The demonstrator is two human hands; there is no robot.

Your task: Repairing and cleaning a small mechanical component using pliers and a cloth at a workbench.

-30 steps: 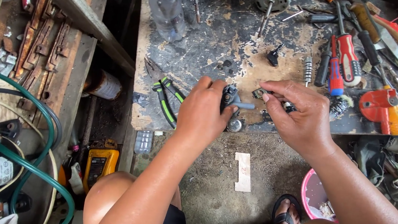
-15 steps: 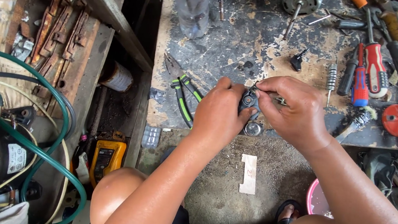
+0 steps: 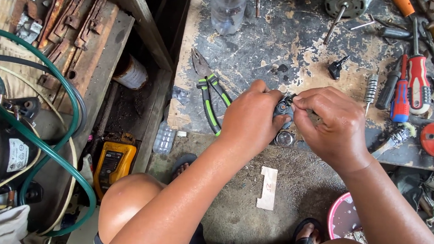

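- Head view, one worn workbench [image 3: 265,48], scuffed and paint-chipped.
- Left hand [image 3: 251,117]: fingers curled tight around a small dark round part [image 3: 283,110], thumb pressed on its near side.
- Right hand [image 3: 329,124]: fingertips pinched closed on the same part from the opposite side; what lies between them is too small to tell.
- Small metal ring [image 3: 284,139]: on the bench edge just below both thumbs.
- Green-handled pliers [image 3: 208,92]: just beyond the left knuckles.
- Red-handled screwdrivers [image 3: 411,81]: well past the right hand.
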